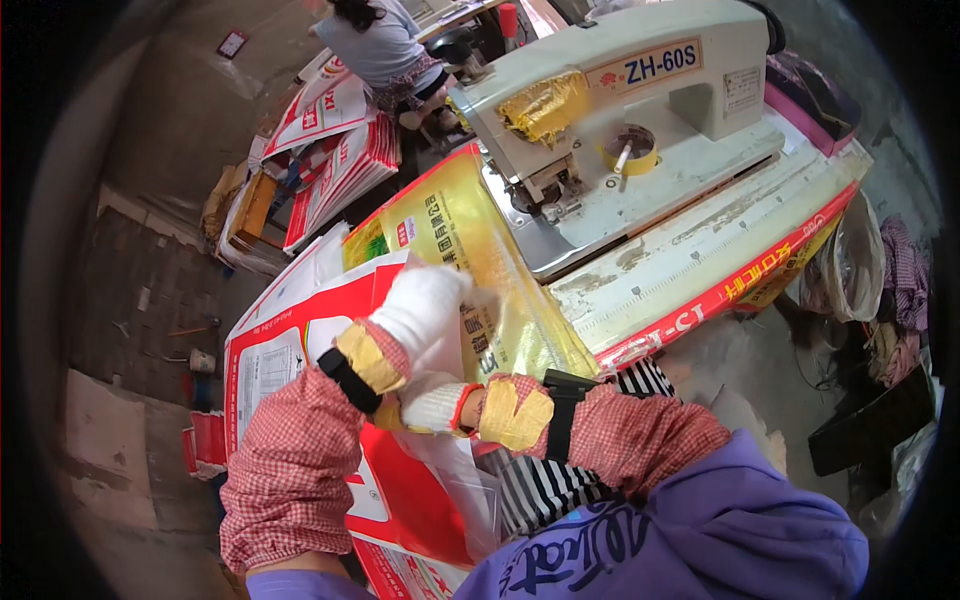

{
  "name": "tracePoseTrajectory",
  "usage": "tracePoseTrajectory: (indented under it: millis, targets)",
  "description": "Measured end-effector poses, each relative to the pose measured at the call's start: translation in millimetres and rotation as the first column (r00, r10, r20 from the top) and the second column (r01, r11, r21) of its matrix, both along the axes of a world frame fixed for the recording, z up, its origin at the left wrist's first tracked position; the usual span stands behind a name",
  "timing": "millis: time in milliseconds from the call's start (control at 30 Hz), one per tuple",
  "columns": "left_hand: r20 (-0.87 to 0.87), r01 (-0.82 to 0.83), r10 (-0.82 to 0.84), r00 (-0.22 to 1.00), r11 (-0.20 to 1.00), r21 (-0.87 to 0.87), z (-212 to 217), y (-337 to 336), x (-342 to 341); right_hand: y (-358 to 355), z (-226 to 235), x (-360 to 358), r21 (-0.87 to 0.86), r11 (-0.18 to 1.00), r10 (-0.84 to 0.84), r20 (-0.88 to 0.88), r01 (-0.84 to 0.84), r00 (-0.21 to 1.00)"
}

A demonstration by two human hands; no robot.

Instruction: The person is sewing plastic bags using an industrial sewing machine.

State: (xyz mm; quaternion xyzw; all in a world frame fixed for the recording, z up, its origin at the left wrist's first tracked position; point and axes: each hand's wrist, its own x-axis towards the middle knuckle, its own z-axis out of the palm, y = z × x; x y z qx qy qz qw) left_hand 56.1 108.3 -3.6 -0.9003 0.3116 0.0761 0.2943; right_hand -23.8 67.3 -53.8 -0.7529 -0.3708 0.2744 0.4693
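My left hand (422,303), in a white knit glove, is over the edge where a red-and-white printed bag (300,310) meets a yellow printed bag (510,310). Motion blurs its fingers, so their grip cannot be made out. Just below it, my right hand (436,402), also gloved in white, lies against clear-edged red-and-white bag material (415,490) over my lap. Its fingertips are hidden behind my left wrist. The yellow bag lies flat beside a large pale industrial sewing machine (610,110), its far part beside the needle area (545,190).
A yellow tape roll (630,150) rests on the machine bed. Stacked bags (345,180) stand at the far left, near a seated person (380,50). A purple box (815,105) lies behind the machine. A clear plastic bag (850,260) hangs at the right.
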Motion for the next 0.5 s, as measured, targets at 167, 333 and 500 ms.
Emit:
tracePoseTrajectory:
  millis: [167,333,500]
  targets:
    - [0.33,-0.242,0.258,0.908,0.966,-0.089,6.7,29.9,2.0,-0.4,-6.0,3.4,-0.018,0.999,0.033,-0.023,-0.033,0.999]
    - [0.668,-0.091,0.074,0.74,0.996,-0.01,5.5,59.0,38.9,7.1,-17.9,3.8,-0.01,1.0,0.022,-0.108,-0.023,0.994]
    - [0.498,-0.247,0.286,0.819,0.958,-0.144,-2.2,60.4,53.6,38.5,-52.8,1.2,-0.099,0.995,0.06,0.333,-0.028,0.941]
